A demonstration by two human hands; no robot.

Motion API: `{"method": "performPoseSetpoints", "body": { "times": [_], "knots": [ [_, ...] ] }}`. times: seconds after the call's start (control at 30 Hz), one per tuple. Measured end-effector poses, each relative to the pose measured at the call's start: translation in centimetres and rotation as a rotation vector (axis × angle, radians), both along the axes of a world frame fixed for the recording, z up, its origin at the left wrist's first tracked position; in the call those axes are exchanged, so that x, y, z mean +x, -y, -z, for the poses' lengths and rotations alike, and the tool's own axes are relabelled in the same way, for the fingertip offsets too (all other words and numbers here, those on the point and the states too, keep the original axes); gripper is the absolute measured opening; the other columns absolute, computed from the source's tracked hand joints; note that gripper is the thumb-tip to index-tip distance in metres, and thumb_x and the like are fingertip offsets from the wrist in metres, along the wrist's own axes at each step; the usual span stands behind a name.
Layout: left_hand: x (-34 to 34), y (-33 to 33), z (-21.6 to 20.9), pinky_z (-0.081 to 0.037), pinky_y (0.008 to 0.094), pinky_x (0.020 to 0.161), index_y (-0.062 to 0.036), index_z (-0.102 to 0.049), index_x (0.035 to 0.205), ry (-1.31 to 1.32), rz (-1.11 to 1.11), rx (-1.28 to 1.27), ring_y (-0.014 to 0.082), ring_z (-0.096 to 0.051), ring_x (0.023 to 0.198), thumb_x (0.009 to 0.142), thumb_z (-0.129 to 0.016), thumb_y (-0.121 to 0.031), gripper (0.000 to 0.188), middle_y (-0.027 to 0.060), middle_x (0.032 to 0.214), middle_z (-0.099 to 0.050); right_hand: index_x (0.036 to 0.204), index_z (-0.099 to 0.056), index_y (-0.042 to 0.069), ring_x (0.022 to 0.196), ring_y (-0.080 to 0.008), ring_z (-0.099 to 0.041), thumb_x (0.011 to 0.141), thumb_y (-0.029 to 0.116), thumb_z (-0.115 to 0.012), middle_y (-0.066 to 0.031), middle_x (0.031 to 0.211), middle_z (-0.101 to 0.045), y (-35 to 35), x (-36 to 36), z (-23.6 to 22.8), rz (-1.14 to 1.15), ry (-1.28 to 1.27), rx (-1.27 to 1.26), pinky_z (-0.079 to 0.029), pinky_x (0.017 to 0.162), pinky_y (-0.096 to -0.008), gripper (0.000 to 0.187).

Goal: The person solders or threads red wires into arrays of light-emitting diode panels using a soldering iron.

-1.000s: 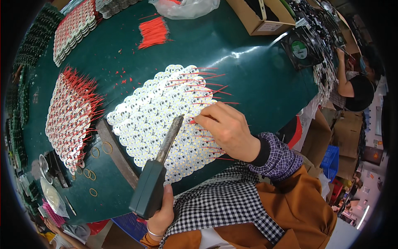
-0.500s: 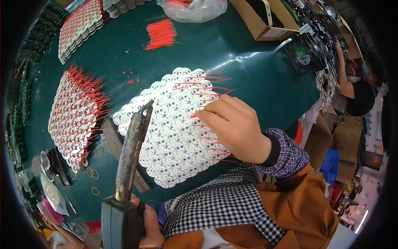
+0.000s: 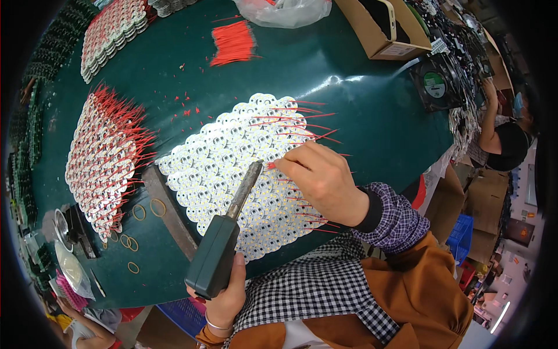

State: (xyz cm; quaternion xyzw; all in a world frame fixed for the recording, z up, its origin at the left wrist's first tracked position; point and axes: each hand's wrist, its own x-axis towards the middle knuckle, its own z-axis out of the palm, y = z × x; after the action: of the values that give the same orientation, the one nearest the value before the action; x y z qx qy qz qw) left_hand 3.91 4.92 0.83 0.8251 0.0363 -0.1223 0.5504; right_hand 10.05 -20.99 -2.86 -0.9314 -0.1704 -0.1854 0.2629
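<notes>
My left hand is wrapped round a soldering gun with a dark green body and a long, worn metal barrel. Its tip lies over a panel of white round LED boards, close to the fingertips of my right hand. Those fingers are pinched on a short red wire at the panel; most of that wire is hidden behind them. Several other red wires stick out from the panel's right side. Whether the tip touches a solder point cannot be made out.
A wire-covered stack of boards stands left, beside a dark metal bar and several rubber bands. Behind lie a red wire bundle, a plastic bag and a cardboard box. Another person works at far right.
The soldering gun has swung right and down, bringing its tip from the panel's upper left to beside my right fingertips. More of my left hand shows. My right hand keeps its pinch.
</notes>
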Motion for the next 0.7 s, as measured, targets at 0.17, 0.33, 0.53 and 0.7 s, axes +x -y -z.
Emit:
{"method": "performPoseSetpoints", "body": {
  "times": [0.17,0.33,0.53,0.7],
  "knots": [
    [0.09,0.04,0.59,-0.052,0.0304,0.087,0.0035,-0.062,0.120,0.071,0.054,0.060,0.0170,-0.065,0.097,0.083,-0.074,0.001,0.039,0.0110,0.109,-0.068,0.095,-0.068,0.000,0.076,-0.0225,-0.062,0.071,0.001,-0.067,-0.0079,0.085,-0.061,-0.14,-0.11,0.08,0.010,-0.008,-0.007,-0.052,0.065,-0.0329,0.024],
    [-0.09,0.11,0.78,-0.052,0.0300,0.086,0.0039,-0.062,0.119,0.097,0.065,0.140,0.0165,-0.065,0.096,0.083,-0.074,0.001,0.038,0.0109,0.108,-0.068,0.095,-0.068,0.000,0.076,-0.0227,-0.062,0.071,0.001,-0.067,-0.0082,0.086,-0.061,-0.21,-0.14,0.37,0.016,0.013,-0.008,-0.052,0.065,-0.0332,0.024],
    [-0.12,0.26,0.76,-0.052,0.0294,0.085,0.0044,-0.063,0.117,0.111,0.060,0.182,0.0160,-0.065,0.094,0.083,-0.074,0.001,0.037,0.0108,0.106,-0.068,0.095,-0.069,0.000,0.075,-0.0219,-0.062,0.072,0.001,-0.068,-0.0080,0.086,-0.061,-0.28,-0.27,0.30,0.022,-0.004,-0.010,-0.051,0.064,-0.0326,0.024],
    [0.05,0.50,0.80,-0.051,0.0286,0.082,0.0043,-0.065,0.112,0.084,0.032,0.152,0.0143,-0.064,0.090,0.082,-0.076,0.001,0.032,0.0087,0.103,-0.068,0.095,-0.069,-0.001,0.074,-0.0216,-0.061,0.072,0.001,-0.068,-0.0080,0.085,-0.060,-0.39,-0.27,-0.05,0.023,-0.008,-0.051,-0.051,0.063,-0.0322,0.024]
  ]
}}
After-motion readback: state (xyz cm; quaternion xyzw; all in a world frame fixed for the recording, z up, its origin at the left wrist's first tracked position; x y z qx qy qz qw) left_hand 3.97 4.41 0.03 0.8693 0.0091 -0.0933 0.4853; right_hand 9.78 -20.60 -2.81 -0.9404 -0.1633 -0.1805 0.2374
